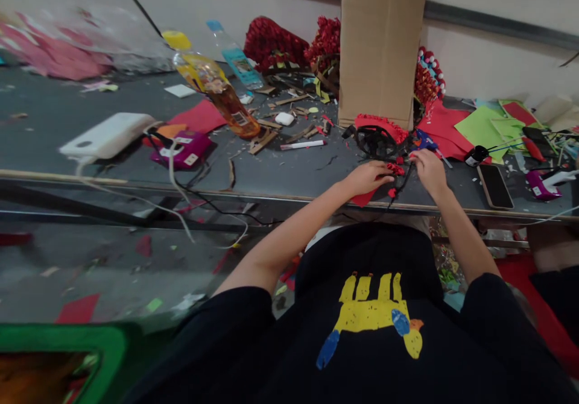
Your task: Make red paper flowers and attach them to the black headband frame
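At the bench's front edge, my left hand (368, 178) is closed, its fingertips on a small red crinkled piece (395, 169). Just to the right, my right hand (429, 170) pinches a tiny red bit (412, 157) between thumb and fingers. A flat red sheet (363, 198) lies partly under my left hand. Behind both hands sits a black round frame (375, 141) with a red textured band (382, 126) along its top. A blue tool, which looks like a glue gun (425, 140), lies just beyond my right hand.
A tall cardboard piece (384, 42) stands behind. Leftward are a tilted amber bottle (221, 90), a blue-capped bottle (237, 57), a marker (303, 145) and a white power bank-like box (106, 135) with cables. A phone (495, 186) and green sheets (486, 128) lie right.
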Demonstrator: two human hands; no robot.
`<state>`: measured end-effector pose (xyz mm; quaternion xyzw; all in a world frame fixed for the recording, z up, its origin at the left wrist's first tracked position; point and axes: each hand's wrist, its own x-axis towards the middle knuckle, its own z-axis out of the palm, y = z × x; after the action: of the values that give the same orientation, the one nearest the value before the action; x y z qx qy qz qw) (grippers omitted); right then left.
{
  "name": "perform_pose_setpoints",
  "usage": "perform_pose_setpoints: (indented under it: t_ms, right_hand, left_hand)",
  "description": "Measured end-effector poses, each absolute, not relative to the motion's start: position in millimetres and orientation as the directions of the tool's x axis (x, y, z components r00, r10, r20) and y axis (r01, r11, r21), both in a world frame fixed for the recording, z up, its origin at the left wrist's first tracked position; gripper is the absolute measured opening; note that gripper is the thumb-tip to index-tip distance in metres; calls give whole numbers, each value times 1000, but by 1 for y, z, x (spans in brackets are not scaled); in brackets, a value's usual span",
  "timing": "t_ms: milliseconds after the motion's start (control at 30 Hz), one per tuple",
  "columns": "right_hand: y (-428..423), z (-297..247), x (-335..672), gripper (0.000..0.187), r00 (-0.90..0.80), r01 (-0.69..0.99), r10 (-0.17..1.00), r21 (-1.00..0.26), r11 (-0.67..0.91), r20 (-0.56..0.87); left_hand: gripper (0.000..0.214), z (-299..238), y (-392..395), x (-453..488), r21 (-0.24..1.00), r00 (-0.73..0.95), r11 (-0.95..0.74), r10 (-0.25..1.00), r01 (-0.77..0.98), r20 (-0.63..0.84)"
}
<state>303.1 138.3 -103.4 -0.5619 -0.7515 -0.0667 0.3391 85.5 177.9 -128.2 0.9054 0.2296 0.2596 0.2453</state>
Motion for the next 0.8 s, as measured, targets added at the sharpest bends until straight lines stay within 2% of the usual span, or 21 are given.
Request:
perform_pose_setpoints:
  t_ms: [100,167,233,333,400,467,533,633,733,800]
  right_hand:
    - [135,-112,307,27,-190,915,859,-231,330,475]
    - [135,-116,309,31,-188,930,890,-216,298,416]
    - [133,-118,310,35,-173,939,905,-213,271,389]
    - [124,-116,306,37,-147,913,881,-280,296,450]
    - [114,-116,297,35,-178,850,843,-353,392,507]
    - [105,-119,285,35,-246,773,804,-391,500,542]
    - [100,-123,272,35,-276,749,777,-380,543,566]
    - [100,-132,257,31,-235,801,764,-325,502,601]
    - [102,-139,248,32,-203,857,748,-255,447,632]
    - [102,-142,245,32,-211,880,741,-205,427,638]
  left_hand:
    - [39,-117,167,86,455,862,-839,441,298,249]
    - [35,-114,160,88,442,903,-850,393,286,173]
    - [25,-115,157,91,471,903,-834,400,287,158]
    - [21,-121,159,94,647,831,-723,499,244,245]
    - [22,-125,160,96,838,716,-527,639,141,281]
    - [24,-126,159,99,965,569,-261,788,-37,235]
    - [30,-126,155,103,975,452,-33,882,-221,132]
    - [42,-127,149,108,905,377,165,926,-392,-5]
    - [43,-131,146,110,896,335,183,941,-405,-42]
    - [38,-132,144,107,940,300,119,954,-319,-19]
